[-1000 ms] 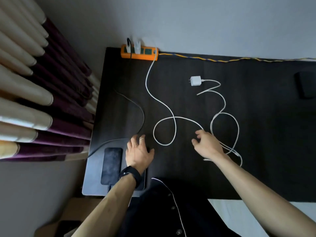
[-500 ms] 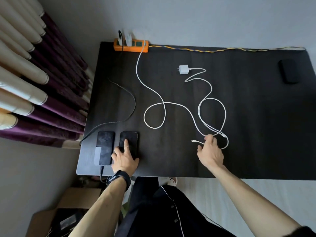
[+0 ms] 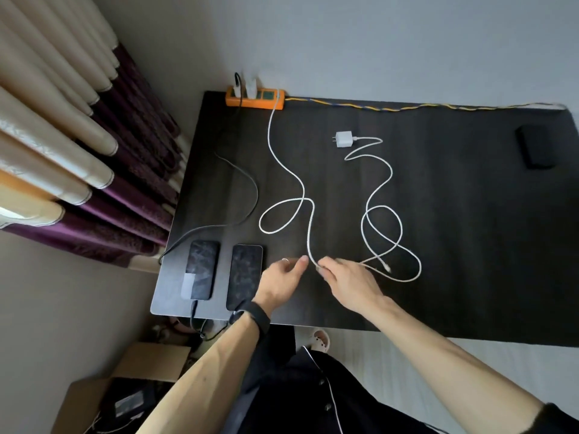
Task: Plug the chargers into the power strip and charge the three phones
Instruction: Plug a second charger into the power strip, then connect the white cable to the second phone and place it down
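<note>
- Pinching the plugged-in white cable near its free end with the right hand, fingers curled down over the cord just above the table
- Reaching in from beside it with the left hand, fingers loosely out, thumb just short of the same cord, holding nothing; black band on that wrist
- Light, limp and springy to handle, so likely to snake and drag its loop along; best taken at the stiff connector body rather than the soft cord, and not tugged against the plugged end
- Just left of the left hand, the second phone, face up, no cable seen in it; beside that, across a narrow gap, the first phone with a black cable entering its near edge
- Smooth, flat and probably slippery on the dark top, apt to slide under a one-handed push; worth steadying by the long edges while feeding the plug straight into the near short edge
- Passing close by the right hand, the other white cable, with its small connector bare just right of that hand, running back to a loose charger unplugged mid-table
- At the far edge, the orange power strip, two plugs seated at its left part
- Far right, well apart, a dark flat object, perhaps the third phone; too dim to tell
- Off the left edge, curtains; below the table, a cardboard box
</note>
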Action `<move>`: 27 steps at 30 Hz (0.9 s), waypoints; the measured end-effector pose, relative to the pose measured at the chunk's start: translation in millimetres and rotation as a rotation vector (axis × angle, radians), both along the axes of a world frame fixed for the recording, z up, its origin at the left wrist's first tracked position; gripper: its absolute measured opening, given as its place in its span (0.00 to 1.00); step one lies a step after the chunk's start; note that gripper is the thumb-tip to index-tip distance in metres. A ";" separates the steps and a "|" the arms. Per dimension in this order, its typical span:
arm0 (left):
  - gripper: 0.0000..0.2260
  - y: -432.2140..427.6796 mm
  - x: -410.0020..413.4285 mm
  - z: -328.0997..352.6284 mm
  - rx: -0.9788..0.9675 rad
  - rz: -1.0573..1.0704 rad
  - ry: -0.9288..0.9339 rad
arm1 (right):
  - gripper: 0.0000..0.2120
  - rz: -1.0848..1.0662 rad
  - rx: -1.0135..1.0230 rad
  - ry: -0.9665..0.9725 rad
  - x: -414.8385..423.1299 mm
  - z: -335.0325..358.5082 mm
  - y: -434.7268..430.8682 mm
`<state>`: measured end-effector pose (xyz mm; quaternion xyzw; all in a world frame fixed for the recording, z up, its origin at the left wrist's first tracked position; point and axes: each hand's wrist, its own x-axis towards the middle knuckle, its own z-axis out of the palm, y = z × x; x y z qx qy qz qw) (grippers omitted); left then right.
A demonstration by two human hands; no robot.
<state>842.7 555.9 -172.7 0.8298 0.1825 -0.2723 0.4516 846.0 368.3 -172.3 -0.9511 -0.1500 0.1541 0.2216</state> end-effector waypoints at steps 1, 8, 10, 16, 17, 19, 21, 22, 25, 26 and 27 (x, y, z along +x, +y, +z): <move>0.16 -8.4 3.5 8.8 -0.117 0.072 0.003 | 0.10 0.033 -0.023 -0.017 -4.0 1.2 4.0; 0.05 -8.6 43.4 62.4 -0.355 0.189 -0.027 | 0.10 -0.098 -0.137 0.047 9.8 12.8 -33.7; 0.11 -9.5 48.3 65.1 -0.253 0.065 -0.040 | 0.10 -0.061 -0.102 0.057 12.2 18.6 -42.0; 0.03 -37.0 35.6 52.1 -0.111 -0.094 -0.070 | 0.10 -0.026 0.035 0.139 -9.4 8.1 -33.2; 0.05 -37.1 31.5 46.6 -0.080 -0.068 -0.067 | 0.09 -0.074 0.079 0.214 -10.7 3.0 -35.6; 0.07 -30.9 21.9 37.1 -0.052 -0.008 -0.011 | 0.10 -0.181 0.117 0.373 -8.3 -6.6 -45.6; 0.07 -22.0 11.1 25.2 -0.024 0.031 0.045 | 0.09 -0.290 0.069 0.405 -4.4 -18.7 -59.1; 0.07 -15.7 5.3 18.7 0.032 0.024 0.063 | 0.07 -0.343 0.026 0.366 -2.1 -24.8 -64.5; 0.14 9.9 -10.3 -1.3 0.277 -0.025 0.086 | 0.07 -0.438 -0.084 0.246 10.0 -36.4 -68.1; 0.17 18.9 -15.0 -7.2 0.331 -0.023 0.107 | 0.10 -0.441 -0.118 0.251 15.5 -38.2 -66.1; 0.21 26.9 -19.3 -12.4 0.386 -0.016 0.132 | 0.13 -0.434 -0.158 0.273 20.4 -40.5 -63.9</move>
